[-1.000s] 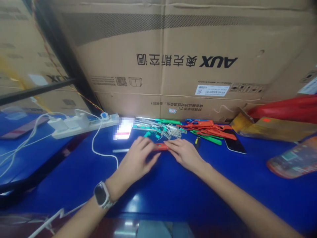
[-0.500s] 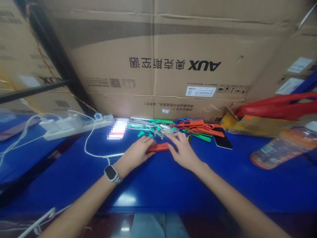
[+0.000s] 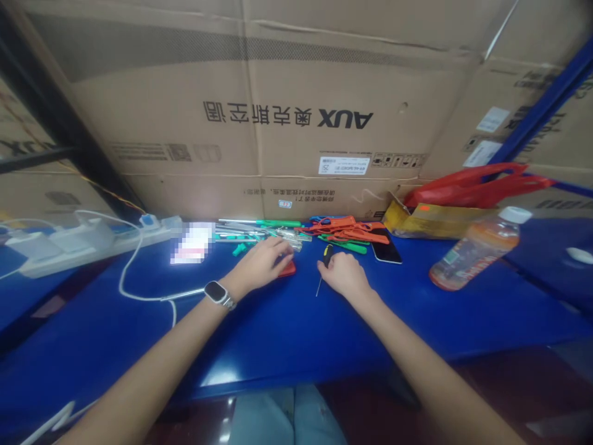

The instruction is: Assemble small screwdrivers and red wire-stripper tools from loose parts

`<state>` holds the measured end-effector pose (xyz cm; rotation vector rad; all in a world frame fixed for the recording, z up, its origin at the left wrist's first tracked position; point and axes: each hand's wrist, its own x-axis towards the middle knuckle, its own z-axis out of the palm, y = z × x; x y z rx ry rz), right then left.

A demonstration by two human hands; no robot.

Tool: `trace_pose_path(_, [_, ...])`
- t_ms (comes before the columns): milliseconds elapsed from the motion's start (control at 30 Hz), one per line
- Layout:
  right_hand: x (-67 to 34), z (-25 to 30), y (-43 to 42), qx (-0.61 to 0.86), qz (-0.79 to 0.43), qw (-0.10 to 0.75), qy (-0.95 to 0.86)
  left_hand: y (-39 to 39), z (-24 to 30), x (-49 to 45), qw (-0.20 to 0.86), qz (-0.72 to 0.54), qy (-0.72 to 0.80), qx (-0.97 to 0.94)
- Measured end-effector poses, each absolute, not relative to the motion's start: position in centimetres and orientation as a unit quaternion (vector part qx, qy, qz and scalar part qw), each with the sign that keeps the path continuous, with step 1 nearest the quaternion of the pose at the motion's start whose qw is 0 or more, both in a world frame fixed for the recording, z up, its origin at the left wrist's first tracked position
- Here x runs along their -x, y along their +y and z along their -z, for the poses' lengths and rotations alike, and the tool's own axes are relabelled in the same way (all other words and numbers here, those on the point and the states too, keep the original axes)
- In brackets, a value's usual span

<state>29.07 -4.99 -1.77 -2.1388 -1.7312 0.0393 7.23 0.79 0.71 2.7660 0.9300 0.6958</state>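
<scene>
My left hand, wearing a watch at the wrist, is closed over a flat red plastic piece; most of it is hidden under the palm and thumb. Its fingertips lie beside a pile of small metal parts. My right hand grips a small screwdriver with a black and yellow handle, its thin shaft pointing down toward the table. Behind the hands lie green-handled tools with metal rods and a heap of orange-red plastic pieces.
A dark phone lies right of the heap. Farther right are a drink bottle, a yellow box and a red plastic bag. A white power strip with cables stands left. A large cardboard box walls the back.
My right hand has left the red piece and taken hold of the screwdriver. My left hand remains at the red piece. The view has swung to the right.
</scene>
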Motion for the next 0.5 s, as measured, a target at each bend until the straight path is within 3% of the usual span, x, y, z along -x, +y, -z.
trace_pose_path(167, [-29.0,1.7,-4.6,0.736,-0.052,0.301,-0.604,-0.3,0.3,-4.7,0.119,-0.239,0.334,-0.904])
trace_pose_path(367, [-26.1,1.5,-2.2,0.605,-0.257,0.489,-0.574,0.1,1.9,-4.1,0.206,-0.239,0.351,-0.882])
trace_pose_path(500, [-23.9,1.3,-0.2,0.504,-0.390,0.563,-0.526,0.4,2.6,-4.4,0.241,-0.258,0.373,-0.858])
